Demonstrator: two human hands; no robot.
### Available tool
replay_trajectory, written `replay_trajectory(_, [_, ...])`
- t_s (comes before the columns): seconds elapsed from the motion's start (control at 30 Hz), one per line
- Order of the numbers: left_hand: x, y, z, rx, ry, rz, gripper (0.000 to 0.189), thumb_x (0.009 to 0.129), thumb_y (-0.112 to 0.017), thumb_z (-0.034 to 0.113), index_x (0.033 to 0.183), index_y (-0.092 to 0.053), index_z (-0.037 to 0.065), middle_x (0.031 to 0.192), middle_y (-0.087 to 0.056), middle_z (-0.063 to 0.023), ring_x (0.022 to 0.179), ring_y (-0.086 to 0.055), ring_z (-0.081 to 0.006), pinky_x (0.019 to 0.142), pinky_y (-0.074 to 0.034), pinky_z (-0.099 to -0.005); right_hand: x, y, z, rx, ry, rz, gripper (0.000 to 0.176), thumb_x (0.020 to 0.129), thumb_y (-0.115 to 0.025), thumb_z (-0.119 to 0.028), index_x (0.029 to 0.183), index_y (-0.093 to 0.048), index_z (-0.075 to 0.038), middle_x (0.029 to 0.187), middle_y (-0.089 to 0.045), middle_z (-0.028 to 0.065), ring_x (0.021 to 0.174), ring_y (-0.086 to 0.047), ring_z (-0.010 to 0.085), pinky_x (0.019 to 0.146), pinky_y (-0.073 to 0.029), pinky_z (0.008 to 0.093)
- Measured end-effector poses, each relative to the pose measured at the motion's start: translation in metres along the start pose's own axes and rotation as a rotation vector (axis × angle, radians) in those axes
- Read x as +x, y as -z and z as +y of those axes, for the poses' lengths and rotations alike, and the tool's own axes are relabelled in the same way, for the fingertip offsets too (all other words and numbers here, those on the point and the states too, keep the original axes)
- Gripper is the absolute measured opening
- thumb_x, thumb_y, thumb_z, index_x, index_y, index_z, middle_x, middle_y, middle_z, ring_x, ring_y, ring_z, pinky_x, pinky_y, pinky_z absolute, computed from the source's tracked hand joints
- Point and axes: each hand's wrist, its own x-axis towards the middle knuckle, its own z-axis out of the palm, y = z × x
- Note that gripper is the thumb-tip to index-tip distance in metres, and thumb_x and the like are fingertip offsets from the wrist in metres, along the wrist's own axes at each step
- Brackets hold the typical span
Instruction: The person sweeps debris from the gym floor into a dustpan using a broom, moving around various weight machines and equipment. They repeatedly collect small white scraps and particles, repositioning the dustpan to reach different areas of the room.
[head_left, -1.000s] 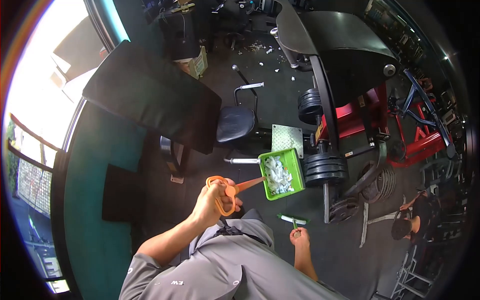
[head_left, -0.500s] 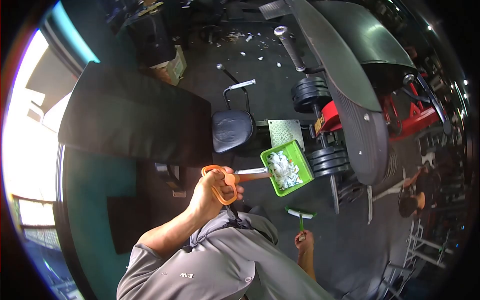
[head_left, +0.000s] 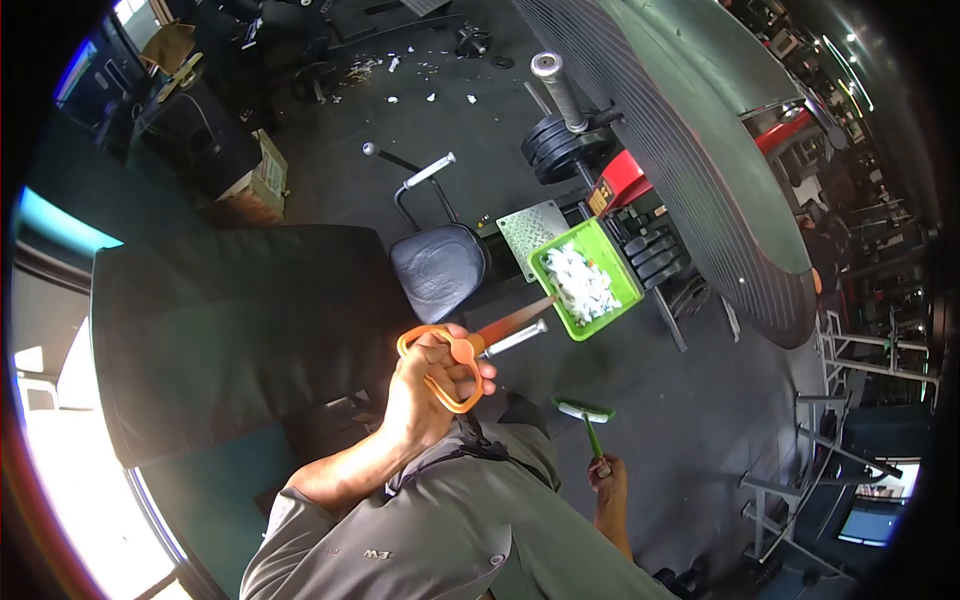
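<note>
My left hand (head_left: 440, 370) is closed around the orange loop handle (head_left: 410, 345) of a long-handled dustpan. Its orange shaft runs away to the green pan (head_left: 625, 293), which holds a heap of white scraps (head_left: 582, 288). Beneath the shaft, a silver bar end (head_left: 520, 338) shows. Low at my right side, my right hand (head_left: 610, 478) grips the green handle of a broom (head_left: 592, 432). The broom's green and white head (head_left: 583, 410) points forward over the dark floor, below the pan in this view.
A padded seat (head_left: 438, 270) and a large black bench pad (head_left: 240, 330) are ahead on the left. Weight plates (head_left: 568, 148) and a long ribbed machine part (head_left: 700, 190) border the right. White bits (head_left: 432, 97) lie scattered on the far floor. Metal racks (head_left: 790, 490) stand lower right.
The view has turned, so the machines appear shifted left. The pan now sits slightly higher and further right, and the broom head is tilted slightly differently. Both hands keep their hold.
</note>
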Motion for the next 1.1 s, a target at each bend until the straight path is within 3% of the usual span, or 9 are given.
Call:
replay_trajectory(0.13, [0.013, 0.002, 0.035, 0.006, -0.072, 0.017, 0.025, 0.082, -0.049, 0.020, 0.102, -0.048, 0.004, 0.083, -0.057, -0.0118, 0.077, -0.061, -0.0296, 0.067, -0.050, -0.0410, -0.005, 0.017, 0.029, 0.048, -0.027, 0.027, 0.010, 0.085, -0.043, -0.007, 0.078, -0.038, -0.001, 0.057, -0.044, 0.0040, 0.042, -0.045, 0.0122, 0.036, -0.044, 0.0209])
replay_trajectory(0.37, [0.042, 0.005, 0.095, 0.065, -0.205, -0.053, 0.030, 0.081, -0.047, 0.022, 0.104, -0.050, 0.002, 0.083, -0.057, -0.0150, 0.076, -0.060, -0.0290, 0.066, -0.050, -0.0389, -0.003, 0.023, 0.052, 0.074, -0.014, 0.059, 0.009, 0.083, -0.042, -0.005, 0.075, -0.037, -0.002, 0.058, -0.044, 0.0051, 0.042, -0.046, 0.0140, 0.036, -0.045, 0.0220])
replay_trajectory(0.6, [0.078, -0.007, 0.139, 0.051, -0.488, -0.011, 0.030, 0.082, -0.047, 0.018, 0.103, -0.050, -0.003, 0.084, -0.055, -0.0138, 0.075, -0.058, -0.0262, 0.066, -0.052, -0.0358, 0.025, 0.019, 0.025, 0.005, -0.065, 0.056, 0.010, 0.084, -0.042, -0.008, 0.075, -0.042, -0.003, 0.057, -0.047, 0.0048, 0.044, -0.048, 0.0147, 0.038, -0.047, 0.0228])
replay_trajectory(0.73, [0.097, -0.014, 0.166, 0.024, -0.628, -0.012, 0.028, 0.083, -0.044, 0.015, 0.102, -0.050, -0.005, 0.086, -0.055, -0.0154, 0.080, -0.058, -0.0260, 0.070, -0.053, -0.0342, 0.058, -0.019, 0.002, -0.035, -0.114, 0.039, 0.011, 0.084, -0.041, -0.009, 0.074, -0.042, -0.003, 0.056, -0.047, 0.0036, 0.046, -0.050, 0.0149, 0.040, -0.048, 0.0231])
replay_trajectory(0.87, [0.128, -0.019, 0.195, 0.009, -0.714, -0.049, 0.027, 0.082, -0.046, 0.012, 0.100, -0.050, -0.007, 0.089, -0.056, -0.0179, 0.086, -0.058, -0.0285, 0.077, -0.054, -0.0365, 0.060, -0.037, -0.012, -0.022, -0.082, 0.068, 0.012, 0.084, -0.040, -0.008, 0.074, -0.041, -0.002, 0.059, -0.047, 0.0055, 0.045, -0.048, 0.0152, 0.040, -0.048, 0.0229])
replay_trajectory(0.93, [0.154, -0.014, 0.215, -0.015, -0.786, -0.069, 0.027, 0.083, -0.047, 0.014, 0.099, -0.049, -0.008, 0.091, -0.055, -0.0226, 0.087, -0.059, -0.0324, 0.082, -0.052, -0.0409, 0.054, -0.037, -0.019, -0.027, -0.146, -0.038, 0.012, 0.084, -0.043, -0.008, 0.074, -0.043, -0.003, 0.059, -0.049, 0.0053, 0.047, -0.051, 0.0157, 0.043, -0.050, 0.0240])
replay_trajectory(1.0, [0.178, -0.015, 0.237, -0.030, -0.799, -0.001, 0.026, 0.083, -0.046, 0.013, 0.098, -0.049, -0.008, 0.091, -0.055, -0.0247, 0.085, -0.059, -0.0333, 0.082, -0.052, -0.0426, 0.044, -0.033, -0.018, -0.048, -0.153, -0.063, 0.012, 0.084, -0.045, -0.009, 0.074, -0.046, -0.003, 0.060, -0.050, 0.0051, 0.050, -0.053, 0.0161, 0.046, -0.052, 0.0253])
replay_trajectory(1.03, [0.196, -0.003, 0.252, -0.088, -0.779, 0.003, 0.024, 0.079, -0.044, 0.009, 0.098, -0.048, -0.005, 0.086, -0.055, -0.0204, 0.085, -0.060, -0.0369, 0.075, -0.053, -0.0457, 0.038, -0.035, -0.016, -0.067, -0.125, -0.040, 0.012, 0.084, -0.046, -0.010, 0.074, -0.047, -0.003, 0.060, -0.051, 0.0049, 0.052, -0.054, 0.0162, 0.047, -0.052, 0.0259])
replay_trajectory(1.1, [0.229, 0.014, 0.277, -0.087, -0.816, 0.022, 0.024, 0.081, -0.043, 0.010, 0.098, -0.047, -0.007, 0.092, -0.054, -0.0253, 0.087, -0.060, -0.0365, 0.079, -0.053, -0.0442, 0.028, -0.043, -0.009, -0.064, -0.079, 0.005, 0.013, 0.084, -0.047, -0.012, 0.074, -0.049, -0.004, 0.060, -0.052, 0.0047, 0.053, -0.055, 0.0158, 0.047, -0.052, 0.0257])
